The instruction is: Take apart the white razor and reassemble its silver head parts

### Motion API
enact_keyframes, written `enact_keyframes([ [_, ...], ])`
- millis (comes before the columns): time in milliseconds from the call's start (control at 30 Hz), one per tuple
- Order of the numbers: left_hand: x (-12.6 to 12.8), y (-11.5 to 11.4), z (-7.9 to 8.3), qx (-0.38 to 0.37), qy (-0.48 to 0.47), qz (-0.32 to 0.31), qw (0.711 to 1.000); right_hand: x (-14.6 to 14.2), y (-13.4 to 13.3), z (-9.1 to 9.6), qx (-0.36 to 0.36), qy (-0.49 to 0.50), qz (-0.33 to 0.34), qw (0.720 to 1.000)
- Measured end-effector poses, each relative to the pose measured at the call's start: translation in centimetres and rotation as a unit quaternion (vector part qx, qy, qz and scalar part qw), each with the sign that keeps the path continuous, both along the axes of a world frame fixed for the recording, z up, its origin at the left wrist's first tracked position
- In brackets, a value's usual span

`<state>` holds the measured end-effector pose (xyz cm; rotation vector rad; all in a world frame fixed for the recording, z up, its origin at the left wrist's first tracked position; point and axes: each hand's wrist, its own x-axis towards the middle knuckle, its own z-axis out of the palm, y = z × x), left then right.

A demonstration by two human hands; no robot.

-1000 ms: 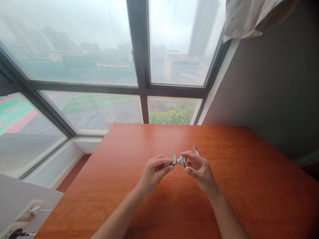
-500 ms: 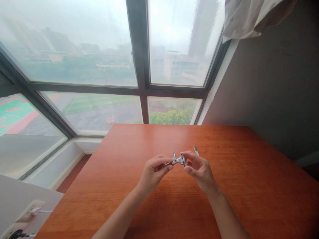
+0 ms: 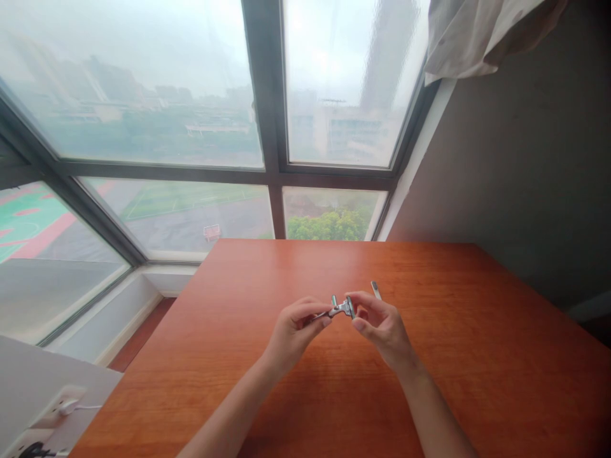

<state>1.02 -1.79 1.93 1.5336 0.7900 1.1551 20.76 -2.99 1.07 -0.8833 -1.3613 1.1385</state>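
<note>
Over the middle of the table, a silvery T-shaped razor (image 3: 342, 308) is held between both hands. My left hand (image 3: 292, 327) is closed on its handle, thumb against fingertips, hiding much of that end. At the other end, my right hand (image 3: 382, 323) pinches the wide head between thumb and forefinger. Just beyond the razor's neck shows a short dark bar with a shiny edge (image 3: 334, 299); whether it lies on the table or is part of the razor I cannot tell. Behind my right fingers a slim silvery piece with a dark tip (image 3: 375, 290) sticks out, its lower end hidden.
The reddish-brown wooden table (image 3: 267, 273) stretches out under both forearms. Large windows with a grey frame (image 3: 274, 172) stand behind it. A pale curtain (image 3: 472, 44) hangs at upper right. Wall sockets with plugs (image 3: 62, 407) are at lower left.
The hands and razor keep nearly the same pose; the right fingertips shift very slightly at the head. The whole view moves slightly.
</note>
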Motion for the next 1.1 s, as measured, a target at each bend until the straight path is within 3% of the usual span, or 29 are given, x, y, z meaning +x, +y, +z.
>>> enact_keyframes([
  [800, 0.04, 0.08, -0.08, -0.004, 0.007, 0.028, 1.0, -0.21, 0.05, -0.19, 0.012, -0.031, -0.017, 0.999],
  [1100, -0.03, 0.09, -0.1, -0.024, 0.021, 0.011, 0.999, -0.18, 0.02, -0.15, 0.023, -0.037, -0.023, 0.999],
])
